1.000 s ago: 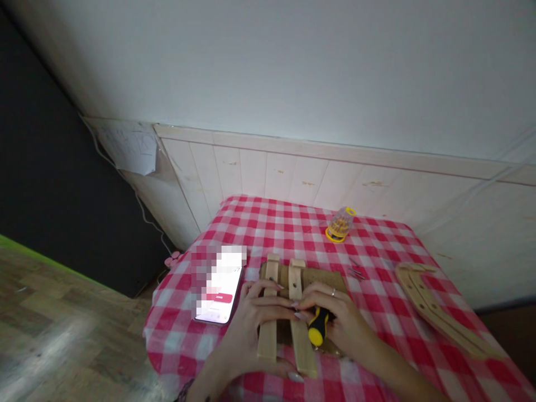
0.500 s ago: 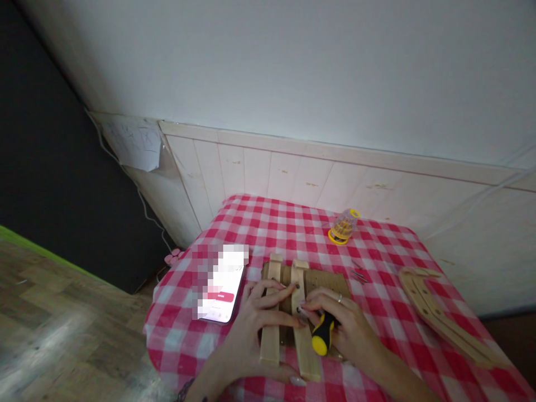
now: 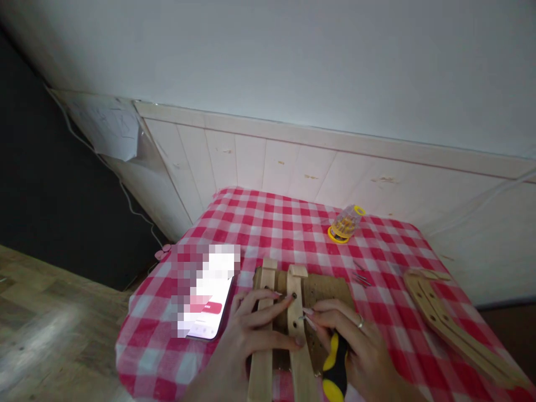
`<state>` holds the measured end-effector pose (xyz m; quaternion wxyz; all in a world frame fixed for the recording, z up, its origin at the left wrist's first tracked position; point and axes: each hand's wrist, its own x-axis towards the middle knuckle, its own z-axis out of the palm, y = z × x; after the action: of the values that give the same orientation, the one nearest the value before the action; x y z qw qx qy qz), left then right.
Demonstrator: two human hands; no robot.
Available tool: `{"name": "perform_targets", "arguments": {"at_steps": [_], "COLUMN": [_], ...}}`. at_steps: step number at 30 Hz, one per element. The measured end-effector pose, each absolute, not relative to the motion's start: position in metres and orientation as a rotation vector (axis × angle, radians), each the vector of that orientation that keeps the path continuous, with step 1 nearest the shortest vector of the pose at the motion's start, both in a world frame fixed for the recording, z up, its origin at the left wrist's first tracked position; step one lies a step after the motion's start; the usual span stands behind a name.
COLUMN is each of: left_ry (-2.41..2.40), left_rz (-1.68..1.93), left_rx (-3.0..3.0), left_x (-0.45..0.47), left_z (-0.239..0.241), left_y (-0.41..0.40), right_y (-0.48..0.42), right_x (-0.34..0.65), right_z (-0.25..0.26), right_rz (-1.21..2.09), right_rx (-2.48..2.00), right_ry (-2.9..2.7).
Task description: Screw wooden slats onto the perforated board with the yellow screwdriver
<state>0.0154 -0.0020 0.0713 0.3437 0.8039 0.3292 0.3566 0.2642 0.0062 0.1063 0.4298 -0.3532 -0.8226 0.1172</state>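
Observation:
Two pale wooden slats (image 3: pixel 299 335) lie side by side over a brown board (image 3: pixel 326 290) on the red-and-white checked tablecloth (image 3: pixel 272 229). My left hand (image 3: pixel 247 335) rests flat across the slats, fingers spread, pressing them down. My right hand (image 3: pixel 352 340) is closed around a yellow-and-black screwdriver (image 3: pixel 335 371) and pinches a small screw (image 3: pixel 302 318) at its fingertips, right beside the right slat.
A phone (image 3: pixel 207 298) with a lit screen lies left of the slats. A clear jar with a yellow lid (image 3: pixel 345 222) lies on its side near the wall. Loose screws (image 3: pixel 360 277) and curved wooden parts (image 3: pixel 452 324) sit to the right. The table's left edge drops to the floor.
The view has shifted, so everything sits lower and nearer. My right hand has slid toward me with the screwdriver, and its fingertips now hold a screw at the right slat.

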Motion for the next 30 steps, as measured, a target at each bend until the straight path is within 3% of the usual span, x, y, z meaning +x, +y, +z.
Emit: {"name": "perform_targets", "arguments": {"at_steps": [9,20,30], "left_ry": [0.930,0.837,0.874], "left_rz": [0.860,0.872,0.964], "left_rx": [2.092,2.155,2.092], "left_x": [0.013,0.013,0.017], "left_z": [0.091,0.057,0.089], "left_y": [-0.007,0.002,-0.006], "right_y": [0.001,-0.001,0.004], "right_x": [0.267,0.266,0.253], "right_z": [0.111,0.097,0.113], "right_rz": [0.294,0.326,0.162], "right_rx": [-0.910,-0.881,-0.917], "right_ry": [-2.257,-2.345,-2.302]}}
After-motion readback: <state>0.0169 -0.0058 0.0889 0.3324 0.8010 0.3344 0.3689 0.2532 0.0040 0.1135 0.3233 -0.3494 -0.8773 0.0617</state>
